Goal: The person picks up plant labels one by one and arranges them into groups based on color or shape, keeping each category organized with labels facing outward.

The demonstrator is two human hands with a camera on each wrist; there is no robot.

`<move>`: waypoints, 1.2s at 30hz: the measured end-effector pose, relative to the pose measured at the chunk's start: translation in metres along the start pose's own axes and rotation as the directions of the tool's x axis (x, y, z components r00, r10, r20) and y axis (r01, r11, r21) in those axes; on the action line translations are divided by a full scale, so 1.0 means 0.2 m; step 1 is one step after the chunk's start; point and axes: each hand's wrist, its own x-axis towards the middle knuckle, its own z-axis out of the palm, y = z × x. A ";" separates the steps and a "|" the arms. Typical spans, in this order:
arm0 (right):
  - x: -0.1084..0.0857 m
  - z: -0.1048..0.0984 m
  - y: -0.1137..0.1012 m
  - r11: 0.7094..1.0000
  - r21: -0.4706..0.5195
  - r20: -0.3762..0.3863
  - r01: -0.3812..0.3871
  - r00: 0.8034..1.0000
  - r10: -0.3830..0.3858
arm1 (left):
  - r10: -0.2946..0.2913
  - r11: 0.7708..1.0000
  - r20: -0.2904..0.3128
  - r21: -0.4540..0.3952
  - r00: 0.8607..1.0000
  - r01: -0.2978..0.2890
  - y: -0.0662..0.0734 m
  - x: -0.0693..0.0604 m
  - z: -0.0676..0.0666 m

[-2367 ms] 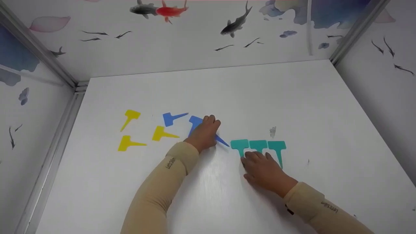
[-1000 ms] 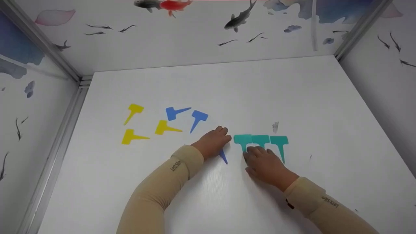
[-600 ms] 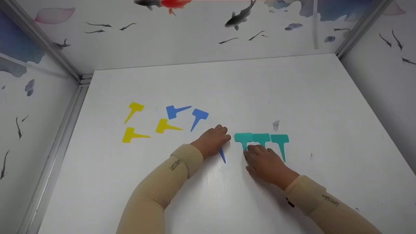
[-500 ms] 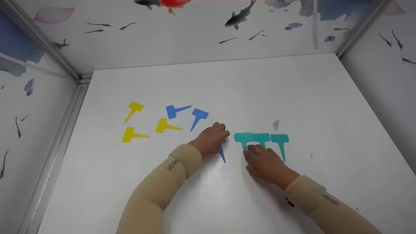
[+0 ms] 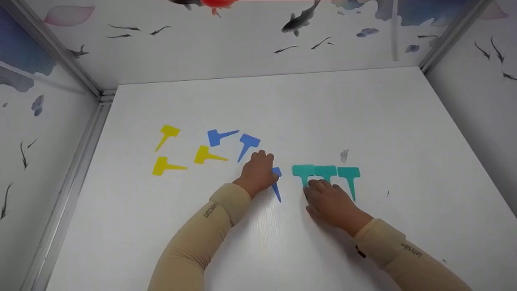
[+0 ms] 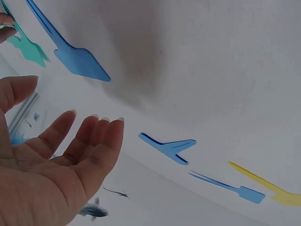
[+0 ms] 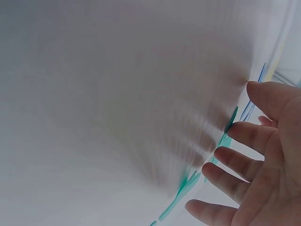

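Observation:
In the head view my left hand hovers over the white table with fingers loosely bent, holding nothing. Beside it lies a blue T-shaped plant label, its stem pointing down and part of its head hidden by the hand. The left wrist view shows that blue label apart from my fingers. My right hand rests with fingers extended on the stems of teal plant labels. Three of these stand in a row: a left one, a middle one partly covered, and a right one.
Two more blue labels lie up and left of my left hand. Farther left are three yellow labels. Walls printed with fish border the white table at the back and sides.
My left hand brought the blue label down and right beside the teal row, let it go, and has moved slightly up and left. The right hand stays on the teal labels.

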 end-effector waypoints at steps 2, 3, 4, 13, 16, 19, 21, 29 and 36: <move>0.00 0.00 0.00 1.000 -0.001 -0.002 0.004 1.000 -0.004 | -0.033 0.999 0.000 -0.013 0.999 0.033 0.01 -0.01 0.01; 0.00 0.00 0.00 1.000 -0.001 -0.003 0.004 1.000 -0.004 | -0.044 0.999 -0.001 -0.017 0.999 0.044 0.01 -0.01 0.01; 0.00 0.00 0.00 1.000 0.000 -0.005 0.005 1.000 -0.005 | -0.053 0.998 -0.005 -0.021 0.999 0.053 0.02 -0.01 0.02; -0.01 0.01 0.01 0.999 -0.005 -0.037 0.033 0.999 -0.033 | -0.099 0.994 -0.028 -0.047 0.995 0.097 0.04 0.00 0.08; -0.01 0.01 0.01 0.999 -0.015 -0.037 0.039 0.999 -0.039 | -0.120 0.992 -0.029 -0.045 0.992 0.118 0.04 0.00 0.09; -0.01 0.01 0.01 0.999 -0.029 -0.032 0.042 0.999 -0.043 | -0.132 0.990 -0.035 -0.043 0.991 0.131 0.05 0.01 0.10; -0.01 0.00 0.01 0.999 -0.034 -0.025 0.040 0.999 -0.041 | -0.137 0.990 -0.039 -0.040 0.990 0.136 0.06 0.01 0.11; 0.00 0.00 0.01 0.999 -0.029 -0.030 0.033 0.999 -0.034 | -0.138 0.990 -0.058 -0.041 0.989 0.136 0.09 0.02 0.12; -0.01 0.01 0.01 0.999 -0.007 -0.056 0.036 0.998 -0.037 | -0.120 0.992 -0.070 -0.048 0.990 0.117 0.10 0.02 0.14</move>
